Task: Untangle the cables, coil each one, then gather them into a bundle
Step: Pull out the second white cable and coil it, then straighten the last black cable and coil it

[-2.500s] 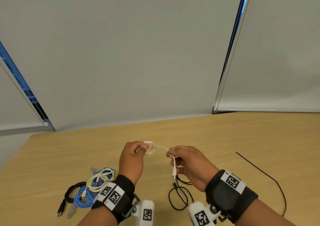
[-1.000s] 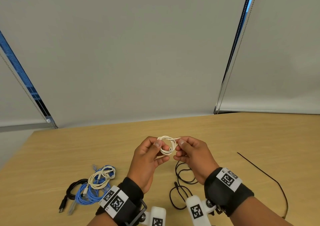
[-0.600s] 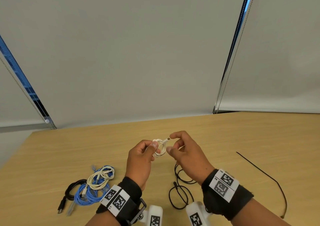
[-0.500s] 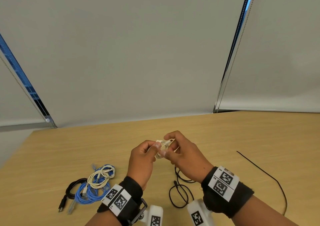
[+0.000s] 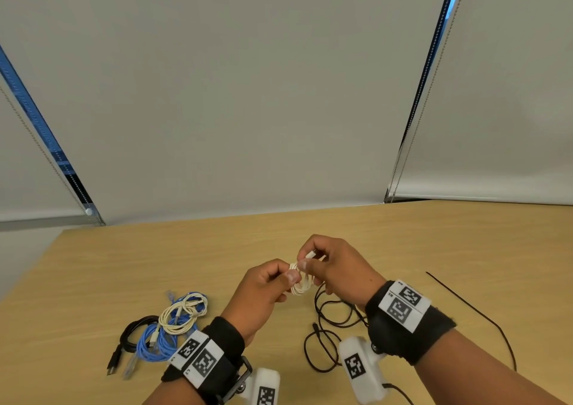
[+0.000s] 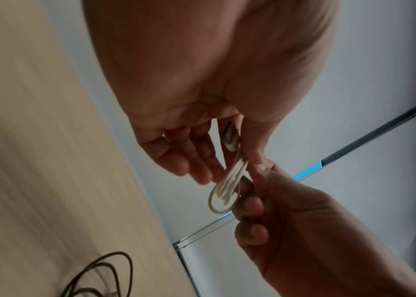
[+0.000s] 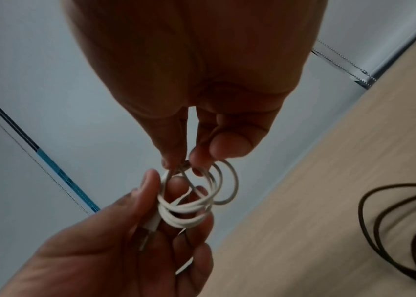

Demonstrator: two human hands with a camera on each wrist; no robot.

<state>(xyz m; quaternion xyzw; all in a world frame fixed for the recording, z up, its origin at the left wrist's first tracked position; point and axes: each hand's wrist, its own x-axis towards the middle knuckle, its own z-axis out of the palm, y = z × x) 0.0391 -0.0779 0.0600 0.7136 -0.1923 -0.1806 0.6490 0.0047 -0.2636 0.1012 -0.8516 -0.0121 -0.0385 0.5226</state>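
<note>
Hands meet above the wooden table [image 5: 465,243] at lower centre of the head view: the left hand [image 5: 263,293] pinches a small white cable coil [image 5: 301,283], while the right hand [image 5: 335,269] pinches its free plug end [image 5: 310,254] near the top. Thin, light and springy by its look, the coil probably wants pinching across all loops. Finished coils [image 5: 167,327] lie at lower left; a loose black cable [image 5: 328,327] waits below the hands.

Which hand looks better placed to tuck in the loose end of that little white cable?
Probably the right hand: it pinches the plug end beside the white coil, while the left hand grips the loops and keeps them together.
</note>
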